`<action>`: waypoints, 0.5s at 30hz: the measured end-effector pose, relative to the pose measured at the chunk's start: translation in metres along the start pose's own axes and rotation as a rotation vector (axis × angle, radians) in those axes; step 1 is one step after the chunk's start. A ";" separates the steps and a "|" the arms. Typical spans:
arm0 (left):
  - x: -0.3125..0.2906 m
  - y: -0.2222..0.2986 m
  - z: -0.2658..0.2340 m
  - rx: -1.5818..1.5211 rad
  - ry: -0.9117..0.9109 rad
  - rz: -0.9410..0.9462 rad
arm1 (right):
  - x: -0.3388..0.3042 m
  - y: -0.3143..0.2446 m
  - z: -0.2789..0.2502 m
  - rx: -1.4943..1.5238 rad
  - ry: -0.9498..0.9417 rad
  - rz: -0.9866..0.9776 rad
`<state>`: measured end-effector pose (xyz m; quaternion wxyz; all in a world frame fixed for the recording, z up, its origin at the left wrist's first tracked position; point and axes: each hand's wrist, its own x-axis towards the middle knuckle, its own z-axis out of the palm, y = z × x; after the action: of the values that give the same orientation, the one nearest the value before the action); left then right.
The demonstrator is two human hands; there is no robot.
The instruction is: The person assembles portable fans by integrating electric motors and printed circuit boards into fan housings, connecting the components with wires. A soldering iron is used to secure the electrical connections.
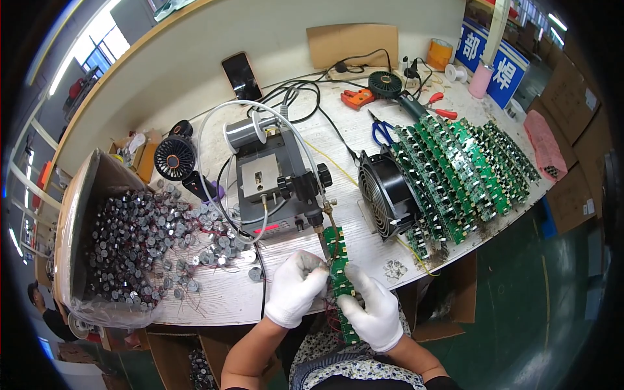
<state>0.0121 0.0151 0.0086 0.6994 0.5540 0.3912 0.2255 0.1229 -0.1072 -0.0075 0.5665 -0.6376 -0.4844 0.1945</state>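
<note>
Gloved right hand, left hand, gripping long green circuit-board strip

Green board strip, long and narrow, held near-upright at the table edge, top end under the soldering tip

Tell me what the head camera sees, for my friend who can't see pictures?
Two white-gloved hands, left hand and right hand, hold a strip of green circuit boards under a soldering machine on a cluttered workbench. Stacked green boards lie right beside a black fan; small round metal parts spill left.
</note>
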 end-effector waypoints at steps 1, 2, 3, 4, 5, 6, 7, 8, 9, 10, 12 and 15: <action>0.000 0.000 -0.001 0.016 -0.005 0.007 | 0.000 0.000 0.000 -0.006 0.006 -0.009; 0.000 0.000 -0.001 0.032 -0.011 0.013 | -0.001 0.000 0.001 -0.012 0.012 -0.019; 0.000 0.000 -0.001 0.032 -0.011 0.013 | -0.001 0.000 0.001 -0.012 0.013 -0.018; 0.000 0.001 -0.001 0.033 -0.015 0.012 | -0.001 0.001 0.002 -0.002 0.021 -0.006; 0.000 0.001 -0.001 0.033 -0.018 0.010 | -0.001 0.002 0.003 0.007 0.028 0.006; 0.001 0.001 -0.001 0.033 -0.018 0.011 | -0.001 0.002 0.003 0.007 0.028 0.006; 0.001 0.000 -0.001 0.042 -0.022 0.010 | -0.001 0.003 0.004 0.021 0.033 0.017; 0.002 0.000 -0.001 0.052 -0.025 0.009 | -0.001 0.003 0.004 0.035 0.039 0.028; 0.002 -0.001 -0.001 0.051 -0.025 0.009 | -0.001 0.002 0.004 0.035 0.039 0.027; 0.001 -0.002 -0.001 0.027 -0.014 0.023 | 0.000 0.002 0.003 0.044 0.023 0.057; 0.001 -0.002 0.000 0.003 -0.002 0.038 | 0.001 0.002 0.003 0.052 0.007 0.087; 0.001 0.001 0.001 0.014 0.008 0.015 | 0.001 0.004 0.003 0.075 0.005 0.104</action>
<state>0.0132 0.0157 0.0093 0.6921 0.5609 0.3917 0.2301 0.1223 -0.1040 -0.0116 0.5803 -0.6408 -0.4415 0.2402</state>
